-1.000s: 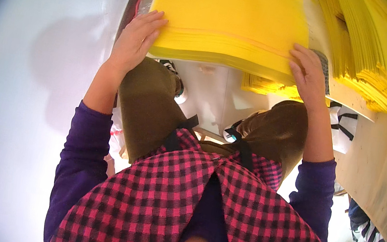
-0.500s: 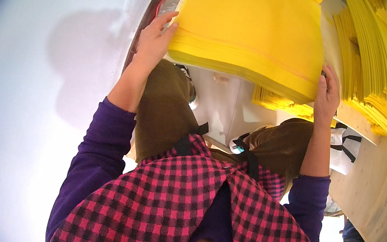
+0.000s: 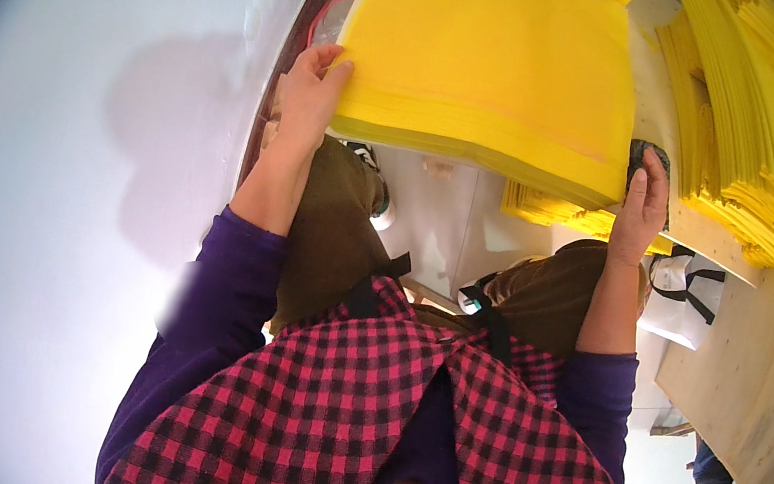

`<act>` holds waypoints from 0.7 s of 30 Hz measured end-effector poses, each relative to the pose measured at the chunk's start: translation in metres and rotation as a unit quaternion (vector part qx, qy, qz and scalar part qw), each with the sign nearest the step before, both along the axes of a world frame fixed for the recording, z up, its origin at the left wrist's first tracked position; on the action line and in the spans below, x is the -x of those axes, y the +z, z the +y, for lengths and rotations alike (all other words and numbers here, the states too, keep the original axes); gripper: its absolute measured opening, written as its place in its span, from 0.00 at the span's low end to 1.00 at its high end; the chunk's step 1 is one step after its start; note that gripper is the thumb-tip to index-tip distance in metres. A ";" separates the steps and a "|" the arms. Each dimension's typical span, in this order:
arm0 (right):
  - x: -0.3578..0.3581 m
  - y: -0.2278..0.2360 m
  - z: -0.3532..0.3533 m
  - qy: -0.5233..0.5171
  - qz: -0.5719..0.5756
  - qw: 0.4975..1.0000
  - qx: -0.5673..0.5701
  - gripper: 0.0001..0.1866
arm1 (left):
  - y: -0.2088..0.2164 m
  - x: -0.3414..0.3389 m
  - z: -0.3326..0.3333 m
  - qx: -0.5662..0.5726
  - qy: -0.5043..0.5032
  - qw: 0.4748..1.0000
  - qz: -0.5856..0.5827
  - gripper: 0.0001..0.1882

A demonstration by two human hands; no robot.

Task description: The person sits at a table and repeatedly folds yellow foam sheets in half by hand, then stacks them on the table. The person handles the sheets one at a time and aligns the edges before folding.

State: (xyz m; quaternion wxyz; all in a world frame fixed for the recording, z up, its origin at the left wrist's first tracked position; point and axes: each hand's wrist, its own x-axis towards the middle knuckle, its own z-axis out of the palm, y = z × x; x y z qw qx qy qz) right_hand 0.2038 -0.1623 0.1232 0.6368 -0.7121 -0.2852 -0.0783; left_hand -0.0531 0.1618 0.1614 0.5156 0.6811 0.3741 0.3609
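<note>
A broad stack of yellow, cloth-like sheets [image 3: 491, 66] lies in front of me, its layered front edge hanging slightly over my knees. At its left edge, my left hand [image 3: 308, 98] is closed, thumb and bent fingers pinching the sheets near the front corner. My right hand [image 3: 643, 212] is just beyond the right front corner, fingers curled on a dark mottled block [image 3: 636, 158]. The hand partly hides that block, and its exact kind cannot be made out.
More yellow sheets stand in thick folded piles [image 3: 744, 126] on the right, by a pale wooden board [image 3: 741, 369]. Another yellow bundle [image 3: 554, 208] shows below the stack. A white bag with black straps [image 3: 687, 300] sits under the board; a white wall [image 3: 61, 190] rises at left.
My left hand has slid slightly down the stack's edge, its fingers bending inward. My right hand has come away from the stack's side, and more of the dark block shows.
</note>
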 end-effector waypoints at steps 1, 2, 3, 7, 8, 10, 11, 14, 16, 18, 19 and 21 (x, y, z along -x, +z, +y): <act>0.000 -0.001 -0.001 0.002 -0.008 1.000 -0.003 0.15 | 0.001 0.001 0.000 -0.005 -0.001 1.000 0.005 0.17; 0.000 -0.002 -0.001 0.004 -0.002 1.000 -0.009 0.15 | 0.002 0.001 0.000 -0.001 0.003 1.000 0.014 0.18; 0.000 -0.003 -0.001 0.011 0.011 1.000 -0.019 0.15 | 0.002 0.002 -0.001 -0.005 0.001 1.000 0.010 0.18; 0.000 -0.005 -0.001 0.006 0.011 1.000 -0.012 0.15 | 0.006 0.006 -0.006 0.000 0.010 1.000 0.014 0.17; -0.001 -0.005 -0.001 0.009 0.016 1.000 -0.016 0.15 | 0.006 0.006 -0.007 0.000 0.009 1.000 0.016 0.16; -0.001 -0.005 0.000 0.016 0.028 0.999 -0.022 0.15 | 0.008 0.007 -0.008 -0.008 0.011 1.000 0.025 0.16; -0.001 -0.005 0.000 0.005 0.002 1.000 -0.004 0.15 | 0.008 0.007 -0.008 -0.006 0.013 0.999 0.029 0.16; 0.000 -0.006 0.000 -0.004 -0.003 1.000 0.012 0.14 | 0.008 0.008 -0.009 0.008 0.002 1.000 0.002 0.16; 0.000 -0.006 0.001 0.006 0.003 1.000 -0.007 0.14 | 0.009 0.008 -0.010 -0.010 0.008 1.000 0.019 0.17; 0.001 -0.006 0.001 0.006 0.004 1.000 -0.015 0.14 | 0.009 0.007 -0.010 -0.009 0.002 1.000 0.022 0.17; 0.001 -0.006 0.002 0.003 0.003 1.000 -0.013 0.14 | 0.010 0.007 -0.010 0.000 -0.007 1.000 0.016 0.18; 0.001 -0.006 0.002 -0.010 -0.004 1.000 0.011 0.14 | 0.010 0.007 -0.012 0.015 -0.016 1.000 0.006 0.18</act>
